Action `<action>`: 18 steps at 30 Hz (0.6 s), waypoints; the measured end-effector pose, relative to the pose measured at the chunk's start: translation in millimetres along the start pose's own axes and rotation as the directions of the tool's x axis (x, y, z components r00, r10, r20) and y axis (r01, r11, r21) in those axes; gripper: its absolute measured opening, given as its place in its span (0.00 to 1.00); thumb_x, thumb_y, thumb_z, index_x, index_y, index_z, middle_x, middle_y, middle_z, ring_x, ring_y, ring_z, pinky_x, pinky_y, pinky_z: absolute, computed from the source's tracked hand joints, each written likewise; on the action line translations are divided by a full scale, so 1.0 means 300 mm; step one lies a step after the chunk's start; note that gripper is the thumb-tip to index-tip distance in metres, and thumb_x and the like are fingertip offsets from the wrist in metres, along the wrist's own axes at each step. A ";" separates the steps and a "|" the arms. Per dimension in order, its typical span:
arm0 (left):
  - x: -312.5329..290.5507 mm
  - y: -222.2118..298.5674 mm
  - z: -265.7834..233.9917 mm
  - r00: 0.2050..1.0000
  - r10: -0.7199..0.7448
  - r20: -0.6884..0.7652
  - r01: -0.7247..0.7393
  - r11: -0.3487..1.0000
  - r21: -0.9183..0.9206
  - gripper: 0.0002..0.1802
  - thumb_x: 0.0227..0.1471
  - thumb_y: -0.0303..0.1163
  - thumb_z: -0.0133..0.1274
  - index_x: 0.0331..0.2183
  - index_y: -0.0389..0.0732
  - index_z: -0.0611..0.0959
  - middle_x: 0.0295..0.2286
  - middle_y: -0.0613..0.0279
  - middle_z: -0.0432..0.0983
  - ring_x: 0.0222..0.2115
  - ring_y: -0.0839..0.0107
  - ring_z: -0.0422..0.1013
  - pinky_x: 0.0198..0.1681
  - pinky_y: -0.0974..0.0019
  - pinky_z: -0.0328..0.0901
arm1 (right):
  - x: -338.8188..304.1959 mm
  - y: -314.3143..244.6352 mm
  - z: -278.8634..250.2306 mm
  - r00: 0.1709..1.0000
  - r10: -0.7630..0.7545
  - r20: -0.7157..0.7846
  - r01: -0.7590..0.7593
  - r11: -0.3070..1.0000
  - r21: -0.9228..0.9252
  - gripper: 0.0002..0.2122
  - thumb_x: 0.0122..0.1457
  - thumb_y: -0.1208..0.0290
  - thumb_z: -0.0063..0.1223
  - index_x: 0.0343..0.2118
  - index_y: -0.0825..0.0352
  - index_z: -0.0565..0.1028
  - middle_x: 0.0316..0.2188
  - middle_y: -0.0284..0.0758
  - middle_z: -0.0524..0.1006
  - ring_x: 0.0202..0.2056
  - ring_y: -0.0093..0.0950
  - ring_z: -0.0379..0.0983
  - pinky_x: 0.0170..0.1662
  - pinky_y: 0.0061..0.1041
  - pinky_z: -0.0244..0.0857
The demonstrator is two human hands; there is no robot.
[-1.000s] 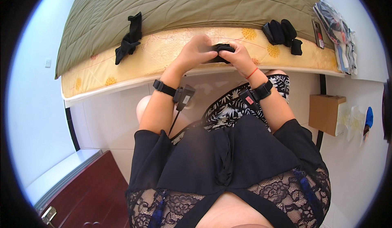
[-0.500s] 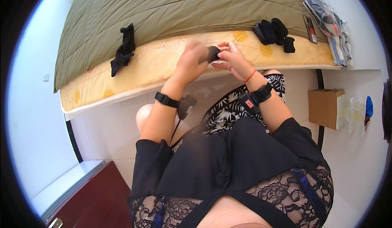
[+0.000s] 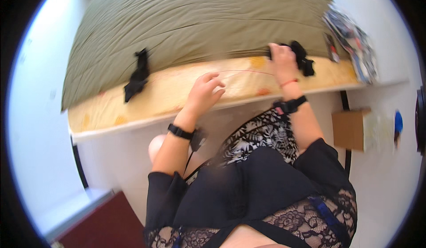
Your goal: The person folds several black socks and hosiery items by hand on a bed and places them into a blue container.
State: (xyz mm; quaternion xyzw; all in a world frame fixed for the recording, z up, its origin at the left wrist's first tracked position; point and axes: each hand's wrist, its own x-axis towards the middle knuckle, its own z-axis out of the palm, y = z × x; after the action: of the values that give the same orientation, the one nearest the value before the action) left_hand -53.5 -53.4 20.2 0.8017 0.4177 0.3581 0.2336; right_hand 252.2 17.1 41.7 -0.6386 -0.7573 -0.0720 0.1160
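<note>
Black, matt cloth makes up the rolls [image 3: 299, 51] at the right hand [image 3: 283, 63]: plump, rounded bundles that look like socks, lying side by side where the mattress [image 3: 171, 83] meets the quilt [image 3: 191, 21]. I see dark cloth on both sides of that hand, which reaches over them with its fingers pointing away from the body. Motion blurs the fingertips, so I cannot tell whether they grip a roll or only touch it. A smaller, stubbier roll [image 3: 307, 67] sits just right of the hand.

The left hand [image 3: 205, 93] is well apart from the right, over the mattress, fingers loosely bent and nothing between them. Well to its left I make out a loose sock [image 3: 138, 77], long, limp and crumpled, lying across the quilt's edge onto the mattress.

The mattress is pale yellow with a printed pattern; the quilt, beyond both hands, is olive, its surface drawn into fine, curving creases. Right of the right hand, past the rolls, lie a dark, flat phone [image 3: 331, 48] and a stack of clothes [image 3: 355, 46] in glossy, wrinkled wrapping. Nearer the body than the right hand, I see smooth brown cardboard in a square-edged box [image 3: 348, 130].
</note>
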 end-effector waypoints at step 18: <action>-0.464 0.954 -0.963 0.836 -0.405 -0.371 0.506 0.830 0.235 0.38 0.49 0.40 0.63 0.56 0.29 0.68 0.37 0.59 0.73 0.28 0.78 0.67 0.29 0.78 0.62 | -0.191 0.112 -0.135 0.933 -0.359 0.029 0.320 0.863 0.392 0.18 0.50 0.69 0.62 0.46 0.65 0.76 0.50 0.44 0.72 0.52 0.42 0.66 0.56 0.37 0.59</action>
State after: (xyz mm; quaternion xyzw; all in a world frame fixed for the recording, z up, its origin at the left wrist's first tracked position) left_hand -187.0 -303.3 343.4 0.6390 0.6823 0.3373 0.1110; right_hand 297.7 -41.9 64.0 -0.4630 -0.8622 0.0892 0.1848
